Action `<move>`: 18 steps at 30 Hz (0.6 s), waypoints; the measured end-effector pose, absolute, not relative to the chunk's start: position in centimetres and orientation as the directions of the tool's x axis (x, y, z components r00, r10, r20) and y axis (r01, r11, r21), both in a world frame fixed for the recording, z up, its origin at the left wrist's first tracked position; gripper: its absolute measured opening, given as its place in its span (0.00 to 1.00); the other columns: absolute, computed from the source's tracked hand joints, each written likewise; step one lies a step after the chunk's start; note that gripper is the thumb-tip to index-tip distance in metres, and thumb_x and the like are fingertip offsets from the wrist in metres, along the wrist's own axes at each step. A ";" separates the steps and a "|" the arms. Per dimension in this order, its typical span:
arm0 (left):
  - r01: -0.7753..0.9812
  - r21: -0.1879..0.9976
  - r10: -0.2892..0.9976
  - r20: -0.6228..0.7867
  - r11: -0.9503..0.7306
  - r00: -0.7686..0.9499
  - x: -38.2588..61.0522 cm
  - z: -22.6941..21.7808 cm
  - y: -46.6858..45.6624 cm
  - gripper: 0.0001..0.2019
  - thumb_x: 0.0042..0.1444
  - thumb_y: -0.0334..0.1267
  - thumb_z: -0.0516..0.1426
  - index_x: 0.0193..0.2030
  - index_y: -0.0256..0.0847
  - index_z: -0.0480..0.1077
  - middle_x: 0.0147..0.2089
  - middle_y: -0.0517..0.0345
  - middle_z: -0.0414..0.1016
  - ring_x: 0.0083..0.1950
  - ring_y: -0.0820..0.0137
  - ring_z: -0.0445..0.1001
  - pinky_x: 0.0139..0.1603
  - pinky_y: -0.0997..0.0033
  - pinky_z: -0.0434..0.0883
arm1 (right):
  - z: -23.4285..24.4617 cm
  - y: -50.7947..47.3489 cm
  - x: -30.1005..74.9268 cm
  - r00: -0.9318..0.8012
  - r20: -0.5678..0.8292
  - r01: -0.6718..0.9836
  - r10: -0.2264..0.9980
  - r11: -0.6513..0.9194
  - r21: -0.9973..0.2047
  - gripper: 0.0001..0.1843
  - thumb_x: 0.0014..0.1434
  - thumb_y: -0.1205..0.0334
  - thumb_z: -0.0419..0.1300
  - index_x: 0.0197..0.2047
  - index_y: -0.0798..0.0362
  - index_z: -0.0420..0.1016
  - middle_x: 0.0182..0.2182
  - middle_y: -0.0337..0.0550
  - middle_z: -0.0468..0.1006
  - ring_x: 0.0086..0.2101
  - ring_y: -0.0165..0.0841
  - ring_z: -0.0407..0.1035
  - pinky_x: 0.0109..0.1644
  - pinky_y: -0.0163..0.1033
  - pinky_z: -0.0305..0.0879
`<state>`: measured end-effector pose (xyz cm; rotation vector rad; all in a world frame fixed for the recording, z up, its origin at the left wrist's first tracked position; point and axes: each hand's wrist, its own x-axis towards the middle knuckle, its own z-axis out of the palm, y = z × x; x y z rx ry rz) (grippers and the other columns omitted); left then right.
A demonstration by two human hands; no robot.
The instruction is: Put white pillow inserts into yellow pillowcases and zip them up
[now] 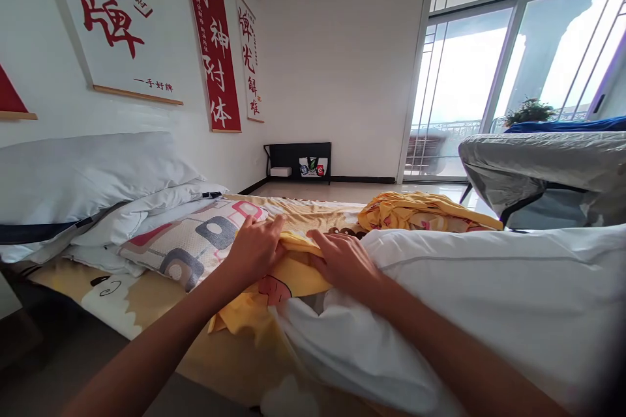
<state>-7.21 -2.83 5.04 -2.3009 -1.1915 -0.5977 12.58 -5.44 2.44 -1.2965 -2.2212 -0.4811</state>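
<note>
My left hand is closed on the edge of a yellow printed cloth in the middle of the head view. A short way to the right, my right hand pinches the same edge, so a strip of cloth stretches between the two. Pink and black print shows on the cloth, which hangs loosely below the hands. A large, puffy white pillow or quilt lies against the cloth on the right, partly under my right forearm. Left of my left hand lies a patterned pillow.
White pillows are stacked at the left of the bed, over a yellow-beige printed sheet. Behind the white bedding lies a heap of yellow cloth. A plastic-covered table stands at the right, by the window. A low black rack is against the wall.
</note>
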 end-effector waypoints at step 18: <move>0.451 0.578 0.731 0.584 -0.680 0.353 -8.2 6.5 -1.5 0.15 0.54 0.47 0.56 0.26 0.38 0.62 0.26 0.63 0.61 0.30 0.74 0.61 0.29 0.76 0.59 | 9.9 -5.3 10.6 -0.435 0.417 0.792 0.798 0.560 -0.245 0.14 0.62 0.53 0.54 0.34 0.55 0.72 0.33 0.45 0.74 0.34 0.32 0.65 0.35 0.35 0.53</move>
